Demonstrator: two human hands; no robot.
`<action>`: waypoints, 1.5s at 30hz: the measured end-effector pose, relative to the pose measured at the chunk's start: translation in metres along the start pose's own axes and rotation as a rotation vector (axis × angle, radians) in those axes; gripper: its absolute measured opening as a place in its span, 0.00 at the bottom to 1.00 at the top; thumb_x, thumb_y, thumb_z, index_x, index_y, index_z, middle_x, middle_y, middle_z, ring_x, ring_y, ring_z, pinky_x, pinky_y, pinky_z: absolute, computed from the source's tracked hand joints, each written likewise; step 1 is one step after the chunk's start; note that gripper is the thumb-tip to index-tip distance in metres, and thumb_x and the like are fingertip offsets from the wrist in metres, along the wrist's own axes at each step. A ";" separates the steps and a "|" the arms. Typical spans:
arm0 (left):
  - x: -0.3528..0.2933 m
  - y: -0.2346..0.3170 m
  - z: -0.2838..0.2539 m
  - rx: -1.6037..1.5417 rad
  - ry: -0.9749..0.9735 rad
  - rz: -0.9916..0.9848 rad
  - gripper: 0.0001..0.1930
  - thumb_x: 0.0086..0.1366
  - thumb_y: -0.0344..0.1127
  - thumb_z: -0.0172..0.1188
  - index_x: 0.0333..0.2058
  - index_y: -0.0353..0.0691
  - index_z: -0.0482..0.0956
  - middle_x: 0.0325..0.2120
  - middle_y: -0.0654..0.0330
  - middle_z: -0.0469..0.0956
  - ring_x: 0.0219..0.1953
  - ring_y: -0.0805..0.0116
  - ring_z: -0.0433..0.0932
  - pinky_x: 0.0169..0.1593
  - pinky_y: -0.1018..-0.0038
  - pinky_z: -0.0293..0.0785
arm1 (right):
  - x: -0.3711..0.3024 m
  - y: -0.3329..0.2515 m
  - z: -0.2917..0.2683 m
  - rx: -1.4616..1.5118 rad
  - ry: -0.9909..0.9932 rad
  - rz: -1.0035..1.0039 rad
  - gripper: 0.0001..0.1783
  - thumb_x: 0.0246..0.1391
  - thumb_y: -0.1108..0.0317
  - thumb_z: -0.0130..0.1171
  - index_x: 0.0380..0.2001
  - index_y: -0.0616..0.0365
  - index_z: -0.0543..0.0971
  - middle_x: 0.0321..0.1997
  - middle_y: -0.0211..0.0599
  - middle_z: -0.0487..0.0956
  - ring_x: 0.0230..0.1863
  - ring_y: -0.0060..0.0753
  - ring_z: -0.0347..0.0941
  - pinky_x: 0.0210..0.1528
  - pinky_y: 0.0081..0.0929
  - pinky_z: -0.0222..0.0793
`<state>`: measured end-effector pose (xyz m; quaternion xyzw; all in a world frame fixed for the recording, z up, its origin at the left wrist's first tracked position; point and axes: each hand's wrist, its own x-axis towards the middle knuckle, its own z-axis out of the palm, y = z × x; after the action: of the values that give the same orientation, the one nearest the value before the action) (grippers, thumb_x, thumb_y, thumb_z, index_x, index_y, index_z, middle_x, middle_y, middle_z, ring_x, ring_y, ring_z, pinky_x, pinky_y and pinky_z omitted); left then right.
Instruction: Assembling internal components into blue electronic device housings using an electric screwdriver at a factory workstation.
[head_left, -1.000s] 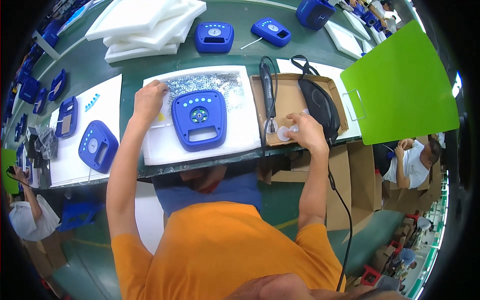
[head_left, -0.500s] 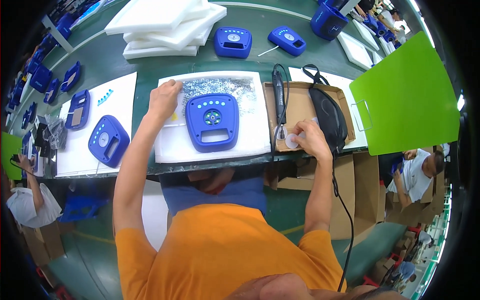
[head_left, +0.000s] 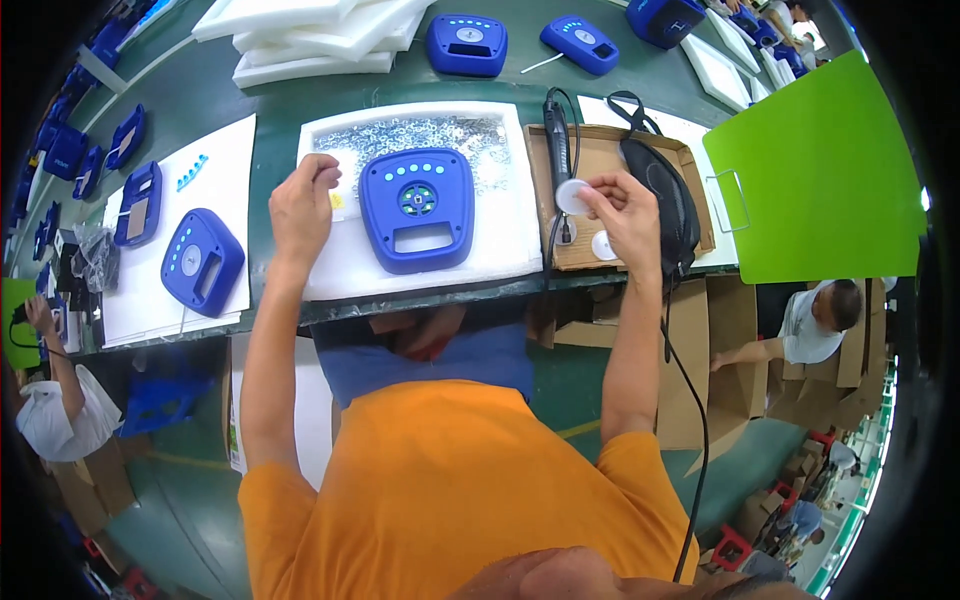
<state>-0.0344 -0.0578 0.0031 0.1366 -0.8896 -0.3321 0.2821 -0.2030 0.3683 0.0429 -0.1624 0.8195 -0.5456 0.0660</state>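
A thin white round disc (head_left: pixel 571 197) is pinched between the thumb and fingers of my right hand (head_left: pixel 627 215), raised over the right-hand cardboard tray (head_left: pixel 590 262). Another white disc (head_left: pixel 602 246) lies in that tray below the hand. My left hand (head_left: pixel 302 208) is at the left edge of the white foam pad (head_left: pixel 340 285), fingers curled together; what they hold, if anything, is hidden. Beside it is a small clear bag (head_left: pixel 345 198) with a yellow mark. On the pad lies a blue plastic housing (head_left: pixel 378 210) with a handle slot and a round central recess exposing green parts.
The tray also holds a black handheld tool (head_left: pixel 557 150) with a cable and a black pouch (head_left: pixel 660 205). A green panel (head_left: pixel 815 180) stands at right. Another blue housing (head_left: pixel 202 262) lies on the left white sheet. White foam slabs (head_left: pixel 320 65) are stacked at the back.
My right hand has lifted from the tray with the white disc, revealing another disc below. My left hand has shifted left, away from the clear bag. The whole view has moved slightly.
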 end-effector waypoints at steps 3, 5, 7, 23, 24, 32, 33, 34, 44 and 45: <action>-0.009 0.007 0.020 -0.285 0.058 -0.013 0.05 0.80 0.25 0.64 0.49 0.33 0.86 0.37 0.51 0.94 0.40 0.59 0.96 0.44 0.68 0.90 | 0.011 -0.007 0.046 0.219 -0.134 -0.106 0.09 0.69 0.72 0.76 0.47 0.65 0.88 0.37 0.30 0.89 0.37 0.19 0.84 0.42 0.19 0.80; -0.016 0.011 0.030 -0.217 0.131 0.037 0.06 0.80 0.28 0.67 0.50 0.34 0.87 0.37 0.51 0.94 0.42 0.59 0.97 0.45 0.70 0.89 | 0.011 -0.017 0.081 0.187 -0.169 -0.165 0.08 0.67 0.71 0.77 0.44 0.63 0.90 0.38 0.30 0.89 0.38 0.21 0.83 0.42 0.21 0.78; -0.021 0.015 0.033 -0.174 0.176 0.044 0.07 0.79 0.28 0.68 0.51 0.34 0.87 0.37 0.51 0.94 0.43 0.59 0.97 0.45 0.70 0.89 | 0.011 -0.032 0.110 0.093 -0.149 -0.267 0.09 0.63 0.70 0.80 0.41 0.62 0.91 0.39 0.30 0.86 0.39 0.22 0.81 0.42 0.24 0.76; -0.027 0.022 0.024 -0.126 0.146 0.096 0.05 0.73 0.27 0.75 0.44 0.35 0.92 0.39 0.52 0.94 0.41 0.59 0.95 0.46 0.69 0.88 | 0.023 -0.057 0.176 -0.430 -0.226 -0.243 0.10 0.62 0.59 0.77 0.36 0.53 0.90 0.38 0.37 0.85 0.43 0.46 0.85 0.46 0.45 0.80; -0.026 0.022 0.026 -0.134 0.165 0.119 0.04 0.73 0.28 0.75 0.43 0.35 0.91 0.37 0.52 0.93 0.39 0.58 0.95 0.44 0.69 0.88 | 0.022 -0.056 0.175 -0.432 -0.225 -0.240 0.10 0.62 0.59 0.77 0.36 0.53 0.90 0.38 0.37 0.85 0.43 0.46 0.85 0.46 0.45 0.80; -0.026 0.020 0.027 -0.137 0.207 0.136 0.04 0.72 0.28 0.75 0.43 0.35 0.91 0.37 0.52 0.93 0.38 0.56 0.94 0.43 0.68 0.88 | 0.080 -0.023 0.133 -0.233 0.035 -0.233 0.08 0.65 0.62 0.73 0.39 0.54 0.91 0.44 0.42 0.89 0.45 0.48 0.87 0.50 0.45 0.82; -0.025 0.020 0.029 -0.137 0.211 0.141 0.04 0.72 0.28 0.75 0.43 0.35 0.91 0.37 0.52 0.93 0.38 0.56 0.94 0.43 0.68 0.88 | 0.086 -0.019 0.124 -0.236 0.037 -0.233 0.08 0.65 0.62 0.73 0.39 0.54 0.91 0.44 0.42 0.89 0.45 0.48 0.87 0.50 0.45 0.82; -0.025 0.019 0.029 -0.134 0.218 0.146 0.04 0.72 0.28 0.75 0.43 0.35 0.91 0.37 0.52 0.93 0.38 0.56 0.94 0.43 0.68 0.88 | 0.091 -0.019 0.118 -0.381 0.020 -0.249 0.07 0.66 0.63 0.73 0.40 0.54 0.91 0.44 0.42 0.89 0.45 0.49 0.87 0.51 0.46 0.82; -0.025 0.019 0.030 -0.138 0.220 0.127 0.04 0.73 0.28 0.74 0.42 0.35 0.91 0.36 0.52 0.92 0.37 0.55 0.94 0.43 0.67 0.88 | 0.088 -0.020 0.128 -0.744 -0.176 -0.504 0.06 0.63 0.65 0.74 0.40 0.52 0.92 0.45 0.41 0.86 0.54 0.50 0.86 0.55 0.50 0.84; -0.025 0.019 0.030 -0.135 0.218 0.126 0.04 0.73 0.28 0.74 0.42 0.35 0.91 0.36 0.52 0.92 0.37 0.55 0.94 0.43 0.67 0.87 | 0.088 -0.018 0.130 -0.774 -0.162 -0.539 0.06 0.63 0.65 0.74 0.40 0.52 0.92 0.45 0.41 0.86 0.55 0.50 0.85 0.55 0.51 0.84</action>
<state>-0.0332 -0.0176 -0.0125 0.0963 -0.8361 -0.3561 0.4060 -0.2449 0.2190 0.0142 -0.4237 0.8835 -0.1835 -0.0792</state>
